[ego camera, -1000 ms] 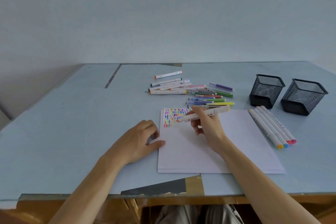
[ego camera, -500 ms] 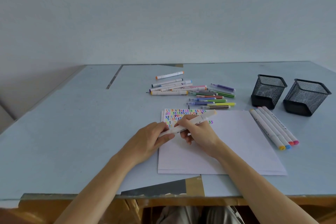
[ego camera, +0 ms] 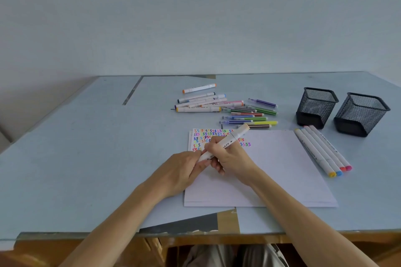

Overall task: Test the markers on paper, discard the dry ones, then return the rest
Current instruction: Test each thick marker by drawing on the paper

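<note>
A white marker (ego camera: 225, 142) lies slanted above the paper (ego camera: 271, 169), held by both hands: the right hand (ego camera: 232, 158) wraps its barrel, the left hand (ego camera: 184, 171) pinches its near-left end. Coloured squiggles fill the paper's far-left corner. The pale blue bench (ego camera: 86, 147) carries loose markers (ego camera: 227, 108) beyond the sheet, four white markers (ego camera: 323, 149) at its right, and two black mesh cups (ego camera: 342, 110) far right. A plain wall (ego camera: 195, 17) stands behind.
</note>
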